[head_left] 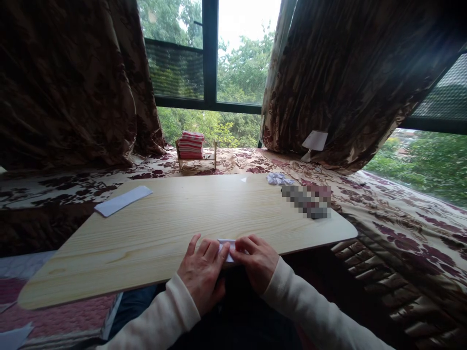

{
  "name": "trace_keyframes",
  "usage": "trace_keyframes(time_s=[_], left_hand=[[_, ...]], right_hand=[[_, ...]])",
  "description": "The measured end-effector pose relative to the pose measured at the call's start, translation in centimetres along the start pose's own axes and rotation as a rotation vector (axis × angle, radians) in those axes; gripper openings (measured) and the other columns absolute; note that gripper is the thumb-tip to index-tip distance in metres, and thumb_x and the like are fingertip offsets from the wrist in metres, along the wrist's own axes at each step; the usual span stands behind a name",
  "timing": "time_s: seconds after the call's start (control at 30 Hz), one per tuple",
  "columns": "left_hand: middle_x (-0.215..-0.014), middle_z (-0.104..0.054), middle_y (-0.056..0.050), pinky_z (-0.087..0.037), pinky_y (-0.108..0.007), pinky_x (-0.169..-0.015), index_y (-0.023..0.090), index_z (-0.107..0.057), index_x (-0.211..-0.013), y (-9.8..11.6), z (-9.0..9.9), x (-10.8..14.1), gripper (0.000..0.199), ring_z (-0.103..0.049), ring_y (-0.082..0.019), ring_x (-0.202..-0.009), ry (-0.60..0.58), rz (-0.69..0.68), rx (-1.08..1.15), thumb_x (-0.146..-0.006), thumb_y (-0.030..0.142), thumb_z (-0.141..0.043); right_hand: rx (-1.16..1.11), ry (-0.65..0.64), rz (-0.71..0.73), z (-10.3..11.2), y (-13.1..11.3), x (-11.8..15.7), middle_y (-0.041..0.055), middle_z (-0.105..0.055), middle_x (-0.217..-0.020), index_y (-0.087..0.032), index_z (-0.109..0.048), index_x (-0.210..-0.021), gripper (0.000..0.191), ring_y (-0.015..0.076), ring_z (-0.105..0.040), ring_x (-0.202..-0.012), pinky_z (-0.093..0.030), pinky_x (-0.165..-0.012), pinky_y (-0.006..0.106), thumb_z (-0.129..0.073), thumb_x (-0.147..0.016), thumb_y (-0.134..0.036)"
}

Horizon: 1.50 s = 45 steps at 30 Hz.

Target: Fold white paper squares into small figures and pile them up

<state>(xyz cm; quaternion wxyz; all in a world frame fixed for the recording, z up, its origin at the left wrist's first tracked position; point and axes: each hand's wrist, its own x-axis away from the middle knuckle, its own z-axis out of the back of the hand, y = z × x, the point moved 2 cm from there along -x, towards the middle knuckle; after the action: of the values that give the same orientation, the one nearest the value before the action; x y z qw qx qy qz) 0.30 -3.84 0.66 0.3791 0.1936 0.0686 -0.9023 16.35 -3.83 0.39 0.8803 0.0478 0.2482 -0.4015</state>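
"Cream sleeves (pixel 160 311) frame what?"

"The left hand (pixel 202 272) and right hand (pixel 259 260) grip folded paper (pixel 229 258) at the tabletop (pixel 109 253)'s near edge. I'd align its edges, then press evenly outward from the thumbs."

"Which way does it point?"

"Its long axis seems to run left to right; fingers hide both ends."

The left arm (pixel 153 316) reaches in from 7 o'clock, its hand (pixel 202 272) palm down, fingers bent and slightly fanned towards 12, thumb apart at 5. From between 4 and 5 o'clock comes the right arm (pixel 321 311), wrist angled, its curled fingers (pixel 251 241) pointing towards 10, close to the left fingertips.
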Motion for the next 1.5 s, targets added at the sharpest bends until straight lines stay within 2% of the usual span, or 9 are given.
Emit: trace_keyframes(time_s=[0.23,0.4,0.53,0.77,0.93,1.07,1.17,1.27,1.5], left_hand=[[-0.105,-0.057,-0.010,-0.019,-0.047,-0.102,0.012,-0.050,-0.118,-0.1,-0.7,0.4,0.053,-0.047,-0.025,-0.100,0.053,-0.014,-0.038,-0.067,0.026,-0.056],[-0.109,-0.058,-0.009,-0.021,-0.047,-0.102,0.015,-0.055,-0.112,-0.6,-0.3,1.1,0.041,-0.048,-0.024,-0.103,0.145,-0.029,0.042,-0.071,0.021,-0.052],[-0.110,-0.059,-0.009,-0.022,-0.049,-0.101,0.016,-0.055,-0.111,-0.6,-0.1,1.3,0.038,-0.049,-0.025,-0.104,0.145,-0.029,0.073,-0.074,0.022,-0.050],[-0.109,-0.060,-0.009,-0.025,-0.050,-0.099,0.015,-0.058,-0.106,-0.5,0.0,1.0,0.032,-0.051,-0.025,-0.101,0.176,-0.021,0.084,-0.077,0.022,-0.047],[-0.107,-0.062,-0.009,-0.026,-0.049,-0.098,0.015,-0.059,-0.104,-0.5,0.0,0.9,0.029,-0.053,-0.024,-0.099,0.215,-0.009,0.103,-0.078,0.020,-0.046],[-0.106,-0.063,-0.009,-0.027,-0.048,-0.097,0.015,-0.059,-0.103,-0.5,-0.1,0.9,0.028,-0.053,-0.023,-0.098,0.230,-0.008,0.116,-0.079,0.019,-0.045],[-0.105,-0.063,-0.008,-0.027,-0.048,-0.097,0.016,-0.059,-0.102,-0.5,0.0,0.8,0.027,-0.053,-0.023,-0.098,0.226,-0.008,0.124,-0.080,0.019,-0.044],[-0.105,-0.063,-0.008,-0.028,-0.048,-0.097,0.016,-0.059,-0.101,-0.6,0.1,0.8,0.026,-0.053,-0.023,-0.098,0.226,-0.004,0.133,-0.080,0.018,-0.044],[-0.104,-0.063,-0.008,-0.029,-0.048,-0.096,0.017,-0.059,-0.101,-0.6,0.1,0.8,0.026,-0.054,-0.022,-0.097,0.227,0.000,0.123,-0.080,0.019,-0.045]], right_hand=[[-0.004,0.090,-0.001,-0.6,0.1,0.4,0.0092,-0.055,-0.092,-0.018,-0.063,-0.094,0.027,0.0208,-0.044,-0.081,-0.040,-0.070,0.034,-0.052,-0.070,-0.016],[-0.030,0.083,-0.034,-0.1,-0.2,0.3,0.0095,-0.055,-0.096,-0.019,-0.064,-0.094,0.026,0.0208,-0.045,-0.084,-0.042,-0.071,0.033,-0.053,-0.071,-0.016],[-0.050,0.092,-0.057,0.3,-0.1,0.0,0.0076,-0.058,-0.089,-0.020,-0.065,-0.087,0.022,0.0191,-0.048,-0.080,-0.044,-0.072,0.031,-0.051,-0.071,-0.011],[0.051,0.107,0.020,0.8,0.3,-0.9,0.0056,-0.065,-0.080,-0.018,-0.065,-0.082,0.018,0.0168,-0.053,-0.073,-0.046,-0.067,0.026,-0.048,-0.079,-0.012],[0.040,0.026,0.044,1.2,0.6,-0.8,0.0059,-0.066,-0.087,-0.016,-0.063,-0.089,0.019,0.0182,-0.056,-0.076,-0.047,-0.067,0.027,-0.052,-0.073,-0.015],[0.030,0.064,0.041,1.6,0.9,-0.7,0.0102,-0.061,-0.098,-0.013,-0.062,-0.096,0.026,0.0198,-0.054,-0.081,-0.048,-0.070,0.029,-0.055,-0.071,-0.018],[0.065,0.123,0.082,1.7,0.8,-1.0,0.0070,-0.064,-0.088,-0.016,-0.064,-0.087,0.016,0.0174,-0.054,-0.076,-0.046,-0.069,0.027,-0.052,-0.077,-0.014],[0.096,0.164,0.114,1.7,0.5,-1.2,0.0032,-0.064,-0.078,-0.019,-0.065,-0.081,0.018,0.0147,-0.053,-0.071,-0.044,-0.065,0.025,-0.049,-0.081,-0.013],[0.099,0.115,0.122,1.3,0.0,-0.9,0.0026,-0.065,-0.079,-0.018,-0.064,-0.076,0.016,0.0149,-0.052,-0.073,-0.042,-0.066,0.026,-0.050,-0.082,-0.015]])
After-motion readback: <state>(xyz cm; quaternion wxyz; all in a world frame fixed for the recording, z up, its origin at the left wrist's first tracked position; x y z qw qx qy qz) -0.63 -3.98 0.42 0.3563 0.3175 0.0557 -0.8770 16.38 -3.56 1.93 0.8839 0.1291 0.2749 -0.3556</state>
